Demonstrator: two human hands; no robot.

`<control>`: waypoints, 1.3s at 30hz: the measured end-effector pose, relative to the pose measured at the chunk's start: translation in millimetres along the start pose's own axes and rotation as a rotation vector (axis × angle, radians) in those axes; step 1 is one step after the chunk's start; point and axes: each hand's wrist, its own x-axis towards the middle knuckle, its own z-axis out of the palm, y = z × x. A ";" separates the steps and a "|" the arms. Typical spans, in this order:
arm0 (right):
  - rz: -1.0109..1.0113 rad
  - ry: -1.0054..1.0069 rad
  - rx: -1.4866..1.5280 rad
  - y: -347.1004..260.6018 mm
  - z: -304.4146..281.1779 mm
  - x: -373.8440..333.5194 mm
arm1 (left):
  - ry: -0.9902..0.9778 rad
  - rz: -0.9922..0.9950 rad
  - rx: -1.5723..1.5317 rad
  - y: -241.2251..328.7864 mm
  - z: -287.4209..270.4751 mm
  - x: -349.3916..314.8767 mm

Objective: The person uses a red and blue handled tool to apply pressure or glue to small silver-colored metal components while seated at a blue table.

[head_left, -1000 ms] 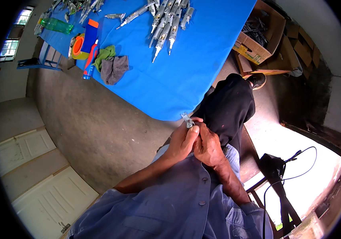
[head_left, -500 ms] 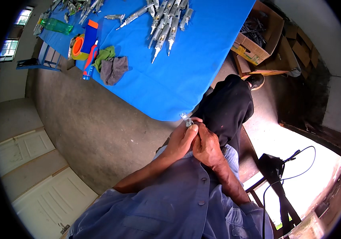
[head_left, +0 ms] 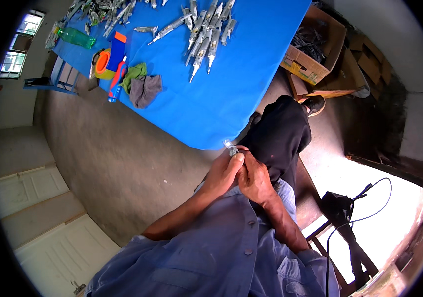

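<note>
Both my hands meet in front of my shirt, just off the near corner of the blue-covered table (head_left: 191,116). Between the thumb and fingers of my left hand (head_left: 222,173) is a small silvery metal piece (head_left: 230,146), with its pale shiny end sticking out toward the table. My right hand (head_left: 256,180) is closed against the left one, its fingers curled in where the rest of the piece is hidden. Whether the right fingers grip that same piece cannot be seen. Farther up the table lie several slim grey metal parts with pointed tips (head_left: 202,49).
Along the table's left edge are a grey cloth (head_left: 145,91), a green cloth (head_left: 134,74), a red-and-blue tube (head_left: 117,81), an orange-and-yellow tape roll (head_left: 102,62) and a green bottle (head_left: 76,37). A cardboard box (head_left: 312,64) of dark parts stands right. A black bag (head_left: 337,208) hangs lower right.
My view has tilted slightly, so the table and its things sit a little lower in the picture. My hands keep nearly the same place and hold.
</note>
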 end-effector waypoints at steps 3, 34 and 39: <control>-0.007 0.009 0.097 -7.0 -3.2 3.2 | -0.022 0.041 0.105 6.4 -4.9 2.3; 0.029 -0.114 0.069 -10.1 -6.0 12.1 | 0.005 -0.084 -0.055 8.4 -8.9 0.9; -0.025 -0.003 0.204 -13.4 -7.7 8.8 | 0.019 -0.097 0.108 25.3 -11.5 -4.3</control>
